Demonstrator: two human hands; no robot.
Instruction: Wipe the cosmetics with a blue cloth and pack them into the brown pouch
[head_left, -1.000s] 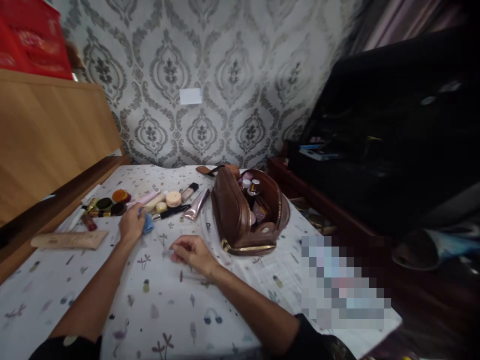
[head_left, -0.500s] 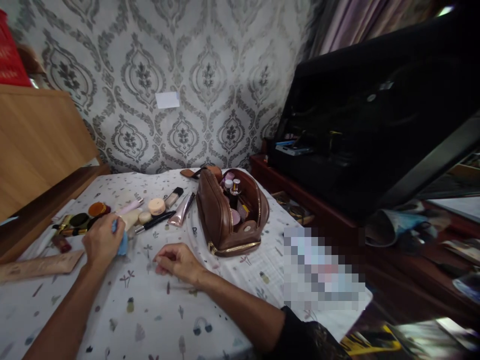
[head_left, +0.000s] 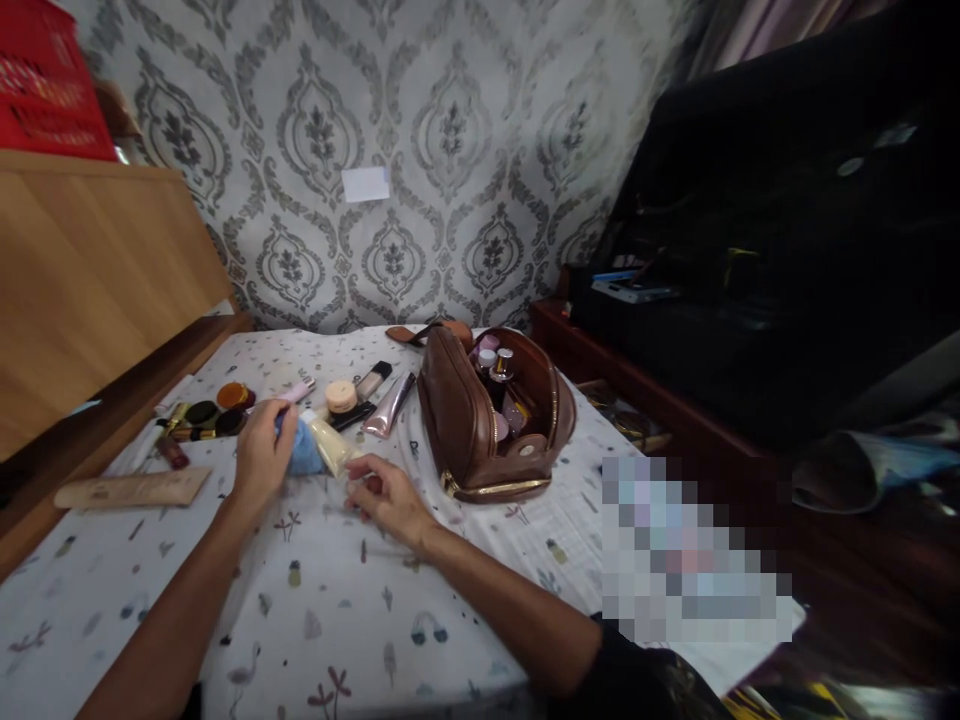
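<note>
My left hand is closed round a blue cloth and a cream-coloured tube above the patterned bedsheet. My right hand has its fingers curled, the fingertips pinching the lower end of the same cream tube. Right of both hands stands an open brown leather cosmetic bag with small bottles upright inside. Behind my left hand lie several cosmetics: a round peach compact, a pink metallic tube, a black pen-like stick and dark round compacts.
A flat beige tube lies at the left on the sheet. A wooden headboard rises at the left. Dark wooden furniture and a large black object stand at the right. Patterned wallpaper is behind.
My left hand has lifted the cream tube along with the blue cloth from the row of cosmetics. My right hand rose from the sheet and took the tube's end.
</note>
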